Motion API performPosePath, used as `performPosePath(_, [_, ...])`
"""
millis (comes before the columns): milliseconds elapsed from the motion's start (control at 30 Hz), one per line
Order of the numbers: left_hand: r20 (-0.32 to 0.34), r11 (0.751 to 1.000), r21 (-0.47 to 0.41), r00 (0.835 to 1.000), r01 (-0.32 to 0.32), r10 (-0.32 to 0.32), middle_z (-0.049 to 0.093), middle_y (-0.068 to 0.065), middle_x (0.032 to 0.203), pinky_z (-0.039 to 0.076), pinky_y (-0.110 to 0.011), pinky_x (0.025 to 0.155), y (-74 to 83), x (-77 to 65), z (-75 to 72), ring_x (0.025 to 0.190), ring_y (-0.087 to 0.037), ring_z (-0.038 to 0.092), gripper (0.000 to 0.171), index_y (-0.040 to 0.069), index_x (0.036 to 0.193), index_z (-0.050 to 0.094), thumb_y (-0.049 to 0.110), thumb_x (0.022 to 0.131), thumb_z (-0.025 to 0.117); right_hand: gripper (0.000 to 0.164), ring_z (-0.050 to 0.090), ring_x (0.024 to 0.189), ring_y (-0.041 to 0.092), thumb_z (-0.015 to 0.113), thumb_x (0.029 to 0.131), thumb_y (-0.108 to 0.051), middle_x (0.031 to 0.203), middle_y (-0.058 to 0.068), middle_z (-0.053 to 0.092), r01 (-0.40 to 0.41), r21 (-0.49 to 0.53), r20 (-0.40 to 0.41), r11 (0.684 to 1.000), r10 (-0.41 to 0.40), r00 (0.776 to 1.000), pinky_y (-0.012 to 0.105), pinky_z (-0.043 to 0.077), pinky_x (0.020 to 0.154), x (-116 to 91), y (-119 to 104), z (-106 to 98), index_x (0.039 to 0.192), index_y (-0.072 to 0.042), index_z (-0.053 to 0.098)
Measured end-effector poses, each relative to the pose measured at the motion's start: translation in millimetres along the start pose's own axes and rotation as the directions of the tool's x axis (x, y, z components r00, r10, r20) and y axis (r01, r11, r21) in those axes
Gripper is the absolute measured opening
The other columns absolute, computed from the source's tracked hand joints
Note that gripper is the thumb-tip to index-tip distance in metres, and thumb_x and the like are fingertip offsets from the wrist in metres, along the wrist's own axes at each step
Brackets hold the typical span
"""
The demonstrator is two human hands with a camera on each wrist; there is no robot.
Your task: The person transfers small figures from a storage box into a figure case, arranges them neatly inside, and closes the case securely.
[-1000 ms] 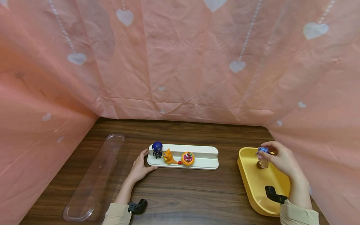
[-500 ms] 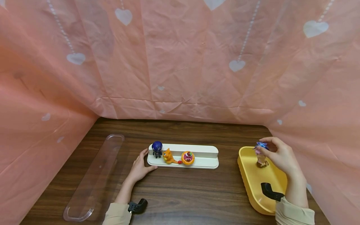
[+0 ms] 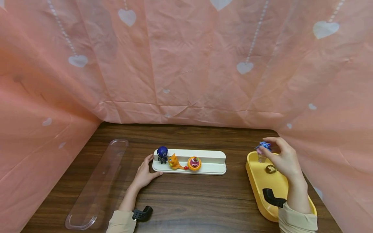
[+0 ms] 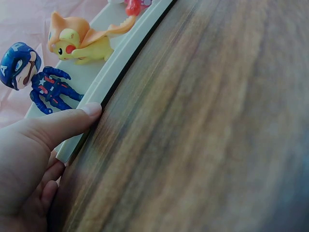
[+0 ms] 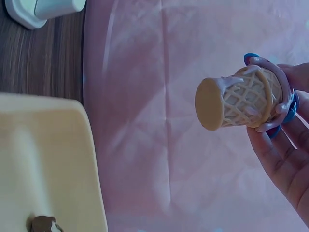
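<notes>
My right hand [image 3: 281, 158] pinches an ice cream cone toy [image 5: 241, 100] by its blue and pink top, above the far end of the yellow tray [image 3: 256, 191]. In the right wrist view its waffle cone base points left. My left hand [image 3: 144, 174] holds the left end of a white stepped display stand [image 3: 214, 169], the thumb [image 4: 72, 123] on its front edge. On the stand are a figure with a blue helmet [image 3: 162, 152], an orange-caped yellow figure [image 4: 89, 46] and a round orange-rimmed toy [image 3: 194, 164].
A brown toy [image 3: 271, 169] lies in the yellow tray. At the left, a long clear plastic cover [image 3: 97, 184] rests on the dark wooden table [image 3: 186, 200]. A pink curtain [image 3: 186, 64] with white hearts surrounds the table's back and sides.
My right hand has lifted the ice cream cone toy and carried it left and toward the tray's far end, uncovering the brown toy. The left hand and stand stay put.
</notes>
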State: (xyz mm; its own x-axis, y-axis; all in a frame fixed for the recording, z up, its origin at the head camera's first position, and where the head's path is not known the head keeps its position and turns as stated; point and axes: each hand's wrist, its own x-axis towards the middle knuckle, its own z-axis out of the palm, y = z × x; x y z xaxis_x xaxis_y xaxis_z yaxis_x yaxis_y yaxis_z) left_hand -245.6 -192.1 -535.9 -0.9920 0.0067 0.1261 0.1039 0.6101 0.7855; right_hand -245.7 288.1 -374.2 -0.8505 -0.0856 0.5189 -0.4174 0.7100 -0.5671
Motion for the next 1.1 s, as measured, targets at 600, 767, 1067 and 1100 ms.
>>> performPosePath(600, [0.008,1.000,0.008,1.000,0.016,-0.016,0.040,-0.026,0.148,0.020,-0.062,0.110,-0.2,-0.4,0.0,0.138,-0.045,0.031,0.095,-0.005,0.147,0.026,0.024,0.078,0.084,0.032,0.051,0.085,-0.010,0.077,0.077,0.008,0.098,0.006,0.061,0.109,0.101,-0.124,0.989,-0.097,0.988,0.003,0.043,0.074,6.6,-28.1,29.4,0.107,0.004,0.067])
performPosePath(767, [0.009,1.000,0.001,1.000,0.018,-0.018,0.040,-0.026,0.149,0.020,-0.062,0.110,0.1,0.0,0.0,0.138,-0.045,0.031,0.095,-0.005,0.148,0.026,0.025,0.078,0.084,0.030,0.052,0.084,-0.008,0.078,0.078,0.006,0.097,0.008,0.063,0.118,0.119,-0.108,0.986,-0.106,0.989,0.004,0.044,0.074,6.4,-35.2,34.5,0.106,0.003,0.068])
performPosePath(1067, [0.009,1.000,-0.002,1.000,0.010,-0.010,0.040,-0.026,0.149,0.019,-0.062,0.111,-0.1,-0.1,-0.4,0.138,-0.045,0.030,0.095,-0.005,0.147,0.026,0.024,0.078,0.084,0.031,0.055,0.083,-0.008,0.078,0.077,0.008,0.097,0.009,0.063,0.160,0.155,-0.090,0.975,-0.147,0.985,0.005,0.045,0.074,4.8,-45.6,46.4,0.105,0.002,0.067])
performPosePath(1100, [0.008,1.000,-0.003,1.000,0.009,-0.009,0.040,-0.026,0.149,0.019,-0.062,0.111,-0.1,-0.1,-0.5,0.138,-0.045,0.030,0.095,-0.005,0.147,0.026,0.024,0.078,0.084,0.031,0.055,0.083,-0.008,0.078,0.076,0.009,0.097,0.009,0.063,0.166,0.161,-0.089,0.973,-0.153,0.984,0.005,0.045,0.074,4.6,-46.7,48.2,0.105,0.003,0.067])
